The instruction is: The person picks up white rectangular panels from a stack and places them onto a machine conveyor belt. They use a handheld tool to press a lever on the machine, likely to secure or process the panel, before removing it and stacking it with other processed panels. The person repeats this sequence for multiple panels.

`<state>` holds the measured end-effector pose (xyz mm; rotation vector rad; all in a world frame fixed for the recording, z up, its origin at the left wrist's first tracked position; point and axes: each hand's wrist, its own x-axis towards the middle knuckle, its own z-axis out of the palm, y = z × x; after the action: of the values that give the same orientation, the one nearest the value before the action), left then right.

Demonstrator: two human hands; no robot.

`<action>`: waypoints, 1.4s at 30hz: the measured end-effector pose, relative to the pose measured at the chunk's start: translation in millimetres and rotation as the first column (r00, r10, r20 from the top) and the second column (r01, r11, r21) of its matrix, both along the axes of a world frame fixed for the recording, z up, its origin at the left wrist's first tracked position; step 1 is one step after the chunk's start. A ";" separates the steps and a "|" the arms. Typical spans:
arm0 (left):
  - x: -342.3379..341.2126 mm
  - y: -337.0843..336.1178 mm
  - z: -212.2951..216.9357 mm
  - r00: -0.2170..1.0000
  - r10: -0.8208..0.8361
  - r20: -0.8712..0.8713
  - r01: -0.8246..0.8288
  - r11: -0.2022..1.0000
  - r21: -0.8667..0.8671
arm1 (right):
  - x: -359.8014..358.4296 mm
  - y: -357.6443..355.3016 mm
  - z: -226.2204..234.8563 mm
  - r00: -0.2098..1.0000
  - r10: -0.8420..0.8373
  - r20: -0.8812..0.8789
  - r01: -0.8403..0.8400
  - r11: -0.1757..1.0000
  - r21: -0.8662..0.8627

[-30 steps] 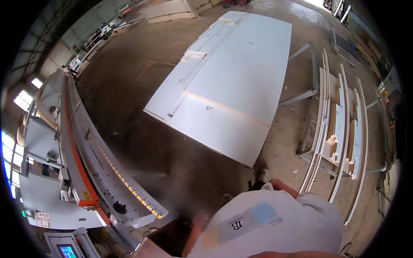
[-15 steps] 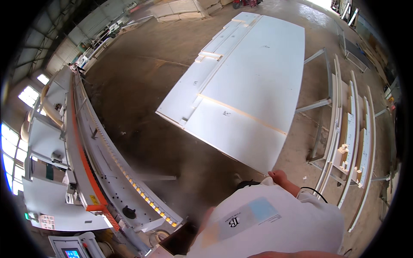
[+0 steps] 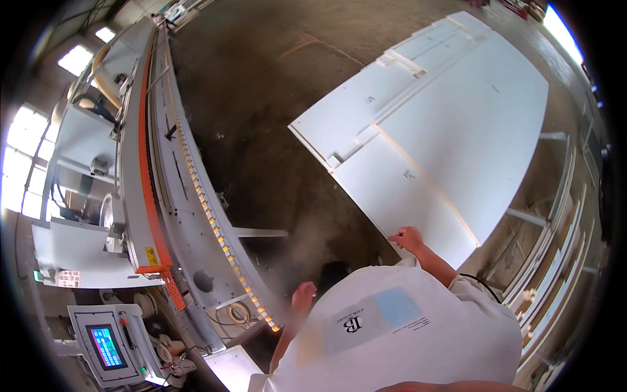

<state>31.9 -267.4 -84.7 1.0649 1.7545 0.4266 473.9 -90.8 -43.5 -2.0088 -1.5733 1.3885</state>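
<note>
A large white panel (image 3: 457, 150) lies before me, with narrower white boards (image 3: 362, 98) on its left part and a pale strip across its surface. My right hand (image 3: 407, 239) is closed at the panel's near edge, its knuckles up. Whether the fingers grip that edge or something small is hidden. My left hand (image 3: 304, 297) hangs low beside my shirt, loosely curled with nothing visible in it. It is nearest to the near end of the long machine (image 3: 189, 215), apart from it.
A control box with a lit screen (image 3: 106, 346) stands at the lower left. A row of yellow-and-white rollers (image 3: 219, 238) lines the machine's edge, and a metal bar (image 3: 261, 232) juts out from it. Long narrow boards (image 3: 555, 281) rest on a rack at the right.
My view has swung left, so the panel appears farther right and more of the machine shows. My right hand has moved left along the panel's near edge. My left hand now shows clearly.
</note>
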 end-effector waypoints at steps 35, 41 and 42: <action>-390.7 838.5 -12.4 0.947 -0.320 -0.008 0.319 0.946 -0.054 | -310.0 655.0 -108.5 0.946 -0.310 0.099 0.325 0.914 -0.243; -402.5 1003.5 -9.5 0.935 -0.356 0.005 0.353 0.925 -0.141 | -327.2 805.7 -55.2 0.829 -0.490 -0.272 0.483 0.870 -0.095; -403.6 1031.6 -15.4 0.920 -0.392 0.007 0.388 0.908 -0.159 | -325.1 820.5 -48.0 0.775 -0.545 -0.320 0.549 0.831 -0.086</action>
<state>-371.7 764.2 -100.1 1.2736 1.5166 0.0235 148.8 729.7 -91.5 -1.8780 -0.7546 1.3635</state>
